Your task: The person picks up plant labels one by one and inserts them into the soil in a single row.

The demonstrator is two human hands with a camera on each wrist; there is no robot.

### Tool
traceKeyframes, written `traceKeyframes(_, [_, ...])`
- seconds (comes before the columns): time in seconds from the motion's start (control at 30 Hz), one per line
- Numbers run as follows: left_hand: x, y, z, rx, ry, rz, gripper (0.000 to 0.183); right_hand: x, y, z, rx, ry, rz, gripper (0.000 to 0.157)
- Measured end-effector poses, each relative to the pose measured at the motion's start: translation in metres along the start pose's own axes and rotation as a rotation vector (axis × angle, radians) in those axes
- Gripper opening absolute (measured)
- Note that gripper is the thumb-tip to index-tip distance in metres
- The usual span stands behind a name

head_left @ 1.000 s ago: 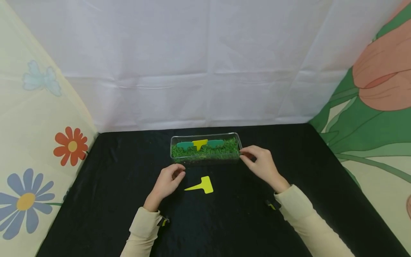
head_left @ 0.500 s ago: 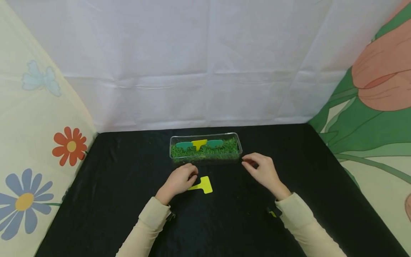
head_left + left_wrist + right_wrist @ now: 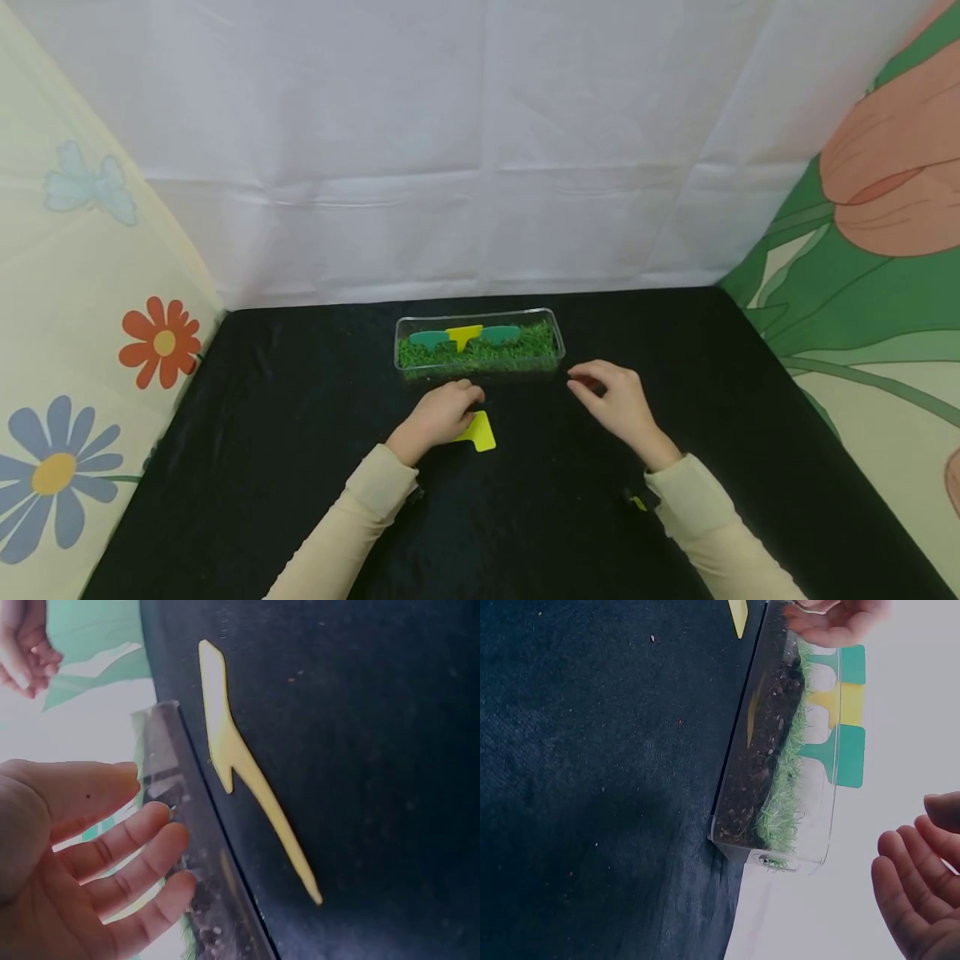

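Note:
A yellow T-shaped plant label [image 3: 482,432] lies flat on the black cloth, its stem partly hidden behind my left hand [image 3: 441,414] in the head view. In the left wrist view, a gap shows between the loosely bent fingers [image 3: 142,838] and that label [image 3: 219,712]. My right hand [image 3: 617,407] hovers off the right end of a clear plastic box [image 3: 517,362], fingers relaxed and holding nothing. Soil and short grass [image 3: 781,814] fill the box. Standing in the grass are two green labels [image 3: 847,756] with a yellow label [image 3: 850,704] between them.
Black cloth [image 3: 525,533] covers the table. Behind it hangs a white sheet [image 3: 480,150], and flower-printed panels [image 3: 82,333] flank both sides. The planted box stands toward the back edge of the table.
My left hand has moved right, from beside the lying yellow label to over its stem. My right hand has drawn back slightly from the box's right corner.

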State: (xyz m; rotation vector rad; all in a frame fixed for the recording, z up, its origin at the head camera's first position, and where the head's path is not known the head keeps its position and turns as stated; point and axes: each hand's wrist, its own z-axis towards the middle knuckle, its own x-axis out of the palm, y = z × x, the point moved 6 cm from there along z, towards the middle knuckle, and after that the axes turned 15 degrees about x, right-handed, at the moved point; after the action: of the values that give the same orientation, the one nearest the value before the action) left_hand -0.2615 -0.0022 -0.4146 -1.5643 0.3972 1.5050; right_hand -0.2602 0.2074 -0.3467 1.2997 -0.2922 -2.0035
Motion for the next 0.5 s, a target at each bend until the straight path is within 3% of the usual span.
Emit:
traceKeyframes(0.3, [0.019,0.001,0.008,-0.055,0.176,0.056,0.036,-0.003,-0.003,-0.002,0.004,-0.001,0.012,0.016])
traceKeyframes(0.5, [0.024,0.002,0.010,-0.059,0.187,0.096,0.037,-0.003,-0.003,-0.003,0.006,-0.004,0.013,0.016])
